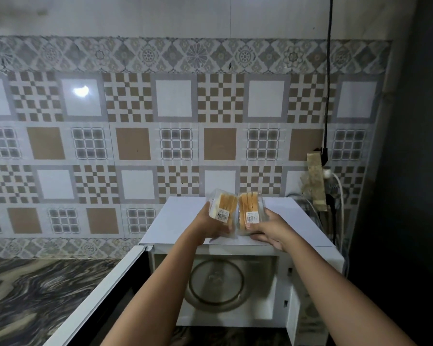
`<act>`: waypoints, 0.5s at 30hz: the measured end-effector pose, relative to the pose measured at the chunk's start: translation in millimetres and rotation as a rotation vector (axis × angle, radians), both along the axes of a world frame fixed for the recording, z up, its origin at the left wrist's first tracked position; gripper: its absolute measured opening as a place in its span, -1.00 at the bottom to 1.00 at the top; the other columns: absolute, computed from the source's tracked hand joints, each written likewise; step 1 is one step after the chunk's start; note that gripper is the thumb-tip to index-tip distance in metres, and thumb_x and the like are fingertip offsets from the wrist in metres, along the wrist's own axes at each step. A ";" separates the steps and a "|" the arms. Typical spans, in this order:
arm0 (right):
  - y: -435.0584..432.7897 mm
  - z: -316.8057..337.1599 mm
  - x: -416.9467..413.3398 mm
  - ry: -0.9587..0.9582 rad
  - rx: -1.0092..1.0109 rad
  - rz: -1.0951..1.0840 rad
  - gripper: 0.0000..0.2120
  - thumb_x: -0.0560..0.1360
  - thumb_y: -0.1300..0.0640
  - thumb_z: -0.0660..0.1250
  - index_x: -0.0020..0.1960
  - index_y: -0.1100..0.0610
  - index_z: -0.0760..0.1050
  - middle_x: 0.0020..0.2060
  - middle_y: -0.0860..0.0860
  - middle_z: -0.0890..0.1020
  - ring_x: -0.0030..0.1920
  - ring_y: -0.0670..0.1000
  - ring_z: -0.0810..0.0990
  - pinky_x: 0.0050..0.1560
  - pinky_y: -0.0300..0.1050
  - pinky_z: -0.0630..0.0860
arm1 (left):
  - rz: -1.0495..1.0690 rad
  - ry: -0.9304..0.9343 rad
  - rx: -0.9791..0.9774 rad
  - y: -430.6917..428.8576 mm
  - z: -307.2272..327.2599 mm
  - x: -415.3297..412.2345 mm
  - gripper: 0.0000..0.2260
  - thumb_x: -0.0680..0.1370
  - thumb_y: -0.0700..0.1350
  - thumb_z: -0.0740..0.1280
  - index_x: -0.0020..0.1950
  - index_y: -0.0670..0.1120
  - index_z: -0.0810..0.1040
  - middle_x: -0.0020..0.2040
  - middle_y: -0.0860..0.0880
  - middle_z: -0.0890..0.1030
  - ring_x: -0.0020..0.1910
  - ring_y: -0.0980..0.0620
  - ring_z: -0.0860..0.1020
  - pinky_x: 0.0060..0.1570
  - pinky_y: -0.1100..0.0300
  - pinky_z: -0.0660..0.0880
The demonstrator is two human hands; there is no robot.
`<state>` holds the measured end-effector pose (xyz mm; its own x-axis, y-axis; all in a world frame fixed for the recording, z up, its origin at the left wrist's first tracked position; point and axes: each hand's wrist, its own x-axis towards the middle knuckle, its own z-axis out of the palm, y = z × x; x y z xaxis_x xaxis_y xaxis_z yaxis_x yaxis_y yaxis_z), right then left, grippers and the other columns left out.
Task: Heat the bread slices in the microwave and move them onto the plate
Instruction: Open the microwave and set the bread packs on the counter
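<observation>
- Two clear plastic packs of sliced bread are held up just above centre of the frame, over the top of a white microwave point(235, 221).
- The left bread pack point(223, 208) holds pale slices standing on edge, crusts uppermost; a white barcode label sits on its near face. Its long axis runs from lower right to upper left, the top leaning towards the left of the frame.
- The right bread pack point(250, 211) holds browner slices, also on edge, with a barcode label low on its face. It stands nearly upright, leaning slightly right.
- The two packs are just beside each other, their inner edges touching or nearly so.
- The left hand point(211, 227) grips the lower part of the left pack, fingers wrapped beneath it.
- The right hand point(273, 229) clasps the lower right side of the right pack, thumb against its face.
- The microwave, lower centre, stands with its door point(105, 295) swung wide to the lower left; inside lies a round glass turntable point(215, 283) with nothing on it.
- The microwave rests on a dark marbled counter point(35, 290) before a patterned tile wall point(135, 121).
- At the right, a black cable point(328, 83) hangs down to a socket strip point(315, 181).
</observation>
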<state>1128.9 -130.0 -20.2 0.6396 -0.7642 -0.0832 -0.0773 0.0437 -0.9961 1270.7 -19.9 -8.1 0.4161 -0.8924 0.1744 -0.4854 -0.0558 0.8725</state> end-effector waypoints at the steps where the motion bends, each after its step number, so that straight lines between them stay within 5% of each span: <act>1: 4.8 -2.5 -4.0 -0.038 0.020 0.006 -0.34 0.40 0.47 0.36 0.42 0.15 0.26 0.15 0.15 0.58 0.03 0.10 0.61 -0.15 -0.14 0.60 | 0.004 0.038 -0.005 2.3 -2.6 -3.7 -0.72 0.37 -0.31 0.45 0.01 -0.13 0.48 -0.13 -0.09 0.55 -0.19 0.03 0.56 -0.27 0.19 0.59; 5: 23.2 -17.2 -29.2 -0.136 0.007 0.022 -0.24 0.42 0.39 0.38 0.50 0.04 0.14 0.19 0.17 0.56 0.06 0.10 0.62 -0.11 -0.17 0.63 | 0.078 0.159 -0.104 23.0 -13.3 -30.2 -0.65 0.37 -0.34 0.44 0.00 0.00 0.45 -0.08 -0.03 0.56 -0.13 0.07 0.56 -0.16 0.17 0.57; 10: 59.4 -34.9 -77.1 -0.143 -0.057 0.040 -0.16 0.40 0.34 0.41 0.51 -0.04 0.08 0.28 0.10 0.50 0.07 0.07 0.63 0.13 0.00 0.57 | 0.116 0.339 -0.149 64.2 -40.1 -65.1 -0.21 0.34 -0.35 0.47 0.46 0.01 0.20 0.23 -0.08 0.52 0.14 -0.06 0.56 0.06 0.02 0.58; 15: 100.2 -65.9 -131.6 -0.148 -0.090 0.031 -0.17 0.40 0.34 0.42 0.50 -0.06 0.10 0.23 0.08 0.51 -0.01 0.01 0.64 -0.07 -0.17 0.62 | 0.130 0.431 -0.253 111.8 -78.8 -110.3 -0.23 0.31 -0.41 0.48 0.40 0.02 0.28 0.20 -0.10 0.55 0.06 -0.01 0.61 -0.13 0.18 0.60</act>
